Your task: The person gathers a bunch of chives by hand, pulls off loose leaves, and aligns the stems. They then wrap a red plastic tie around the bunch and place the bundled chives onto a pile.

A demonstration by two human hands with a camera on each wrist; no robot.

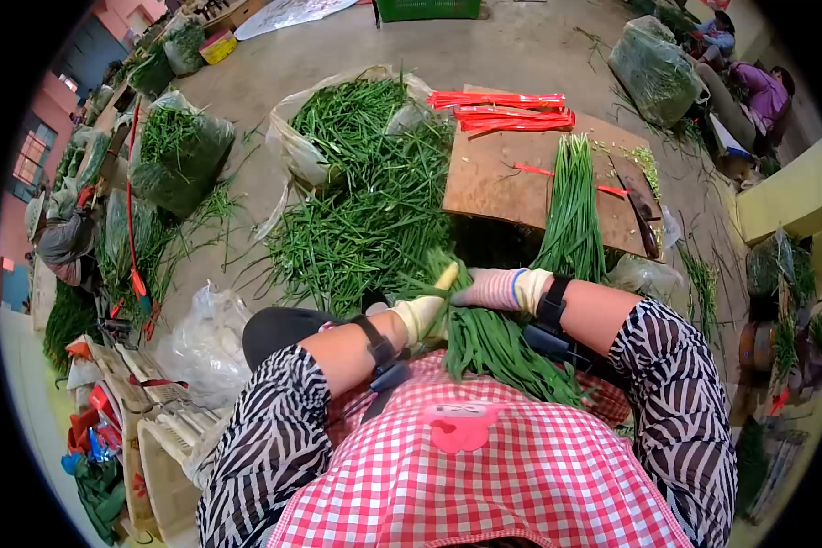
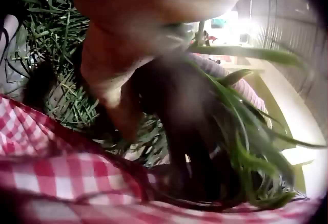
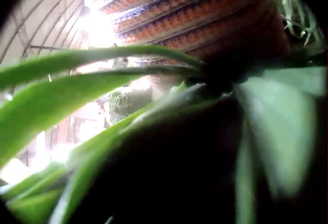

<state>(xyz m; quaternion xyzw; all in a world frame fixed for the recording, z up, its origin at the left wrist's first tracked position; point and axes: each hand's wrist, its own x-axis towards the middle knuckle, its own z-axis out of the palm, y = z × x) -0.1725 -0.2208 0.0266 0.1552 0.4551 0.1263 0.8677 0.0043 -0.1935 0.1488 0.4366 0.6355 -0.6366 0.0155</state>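
Note:
In the head view, a bunch of long flat green leaves like garlic chives [image 1: 502, 352] hangs over the lap, its other end passing between both gloved hands. My right hand [image 1: 500, 289], in a pink-striped knitted glove, grips the bunch from the right. From the left, my left hand [image 1: 422, 310], in a cream glove with a yellow fingertip, holds it close against the right hand. Leaves [image 2: 246, 132] trail past the left hand in the left wrist view. Blades [image 3: 77, 96] cross the right wrist view below the striped glove [image 3: 195, 19]; the fingertips are hidden there.
A large heap of loose chives [image 1: 356, 219] spills from a plastic bag ahead. To its right, a wooden board [image 1: 498, 178] carries a chive bundle [image 1: 573, 205] and red strips [image 1: 511, 119]. Plastic crates [image 1: 169, 457] stand at left. Other people [image 1: 763, 96] sit around the room.

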